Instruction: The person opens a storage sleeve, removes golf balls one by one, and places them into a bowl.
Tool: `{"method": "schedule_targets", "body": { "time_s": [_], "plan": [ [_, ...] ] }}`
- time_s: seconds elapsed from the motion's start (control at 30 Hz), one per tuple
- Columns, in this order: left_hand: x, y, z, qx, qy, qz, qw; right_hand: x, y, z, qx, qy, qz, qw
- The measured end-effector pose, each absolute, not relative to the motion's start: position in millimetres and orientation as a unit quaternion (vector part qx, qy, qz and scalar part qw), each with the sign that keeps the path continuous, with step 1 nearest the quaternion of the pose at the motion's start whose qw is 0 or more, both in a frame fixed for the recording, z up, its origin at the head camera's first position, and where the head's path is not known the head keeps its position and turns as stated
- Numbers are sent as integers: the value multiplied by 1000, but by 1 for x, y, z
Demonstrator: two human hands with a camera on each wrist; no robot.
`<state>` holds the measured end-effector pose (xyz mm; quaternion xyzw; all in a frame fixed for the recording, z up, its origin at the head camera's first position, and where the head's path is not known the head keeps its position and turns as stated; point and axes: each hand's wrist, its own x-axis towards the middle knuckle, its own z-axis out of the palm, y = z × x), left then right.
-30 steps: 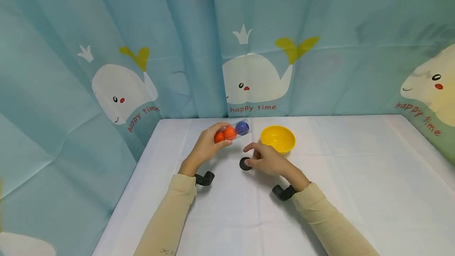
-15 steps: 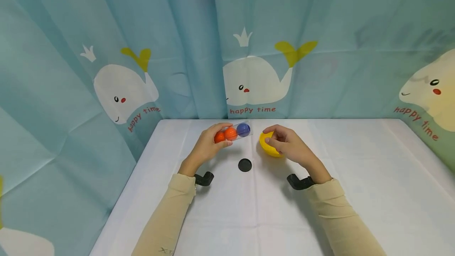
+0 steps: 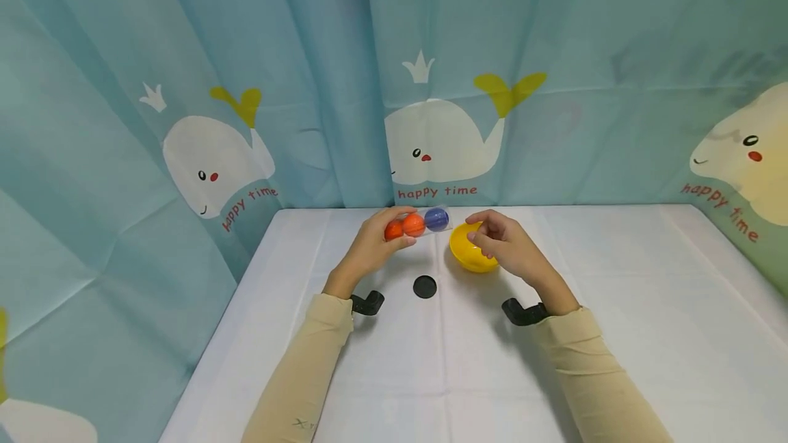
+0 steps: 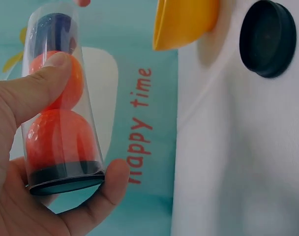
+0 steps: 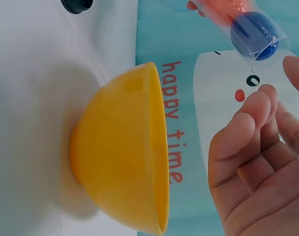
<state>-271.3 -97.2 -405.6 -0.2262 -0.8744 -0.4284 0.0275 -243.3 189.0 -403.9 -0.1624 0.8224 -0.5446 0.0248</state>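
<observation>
Our left hand (image 3: 371, 249) has its grip around a clear tube (image 3: 418, 223) of two orange balls and one blue, raised beside the yellow bowl (image 3: 469, 251). Our right hand (image 3: 507, 246) hovers loose-fingered over that bowl; a black lid (image 3: 425, 286) lies on the tabletop (image 3: 615, 306).

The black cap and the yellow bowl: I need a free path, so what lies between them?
Only bare white tablecloth lies between black cap and yellow bowl; head view.

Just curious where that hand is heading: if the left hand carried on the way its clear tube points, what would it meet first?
Probably the yellow plastic bowl; the left hand aims its clear ball tube there, though depth is unclear.
</observation>
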Motion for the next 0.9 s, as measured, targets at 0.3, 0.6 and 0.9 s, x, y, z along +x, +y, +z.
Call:
{"method": "schedule_targets", "body": {
  "time_s": [0.3, 0.6, 0.9],
  "plan": [
    [-271, -88, -411, -217, -880, -423, 12, -244, 194, -403, -158, 822, -547, 27],
    [-268, -91, -415, -226, -876, -425, 18, -246, 194, -405, -162, 817, -552, 36],
    [-265, -89, -414, -240, -881, -408, 20, -249, 190, -411, -168, 809, -561, 49]
  ]
}}
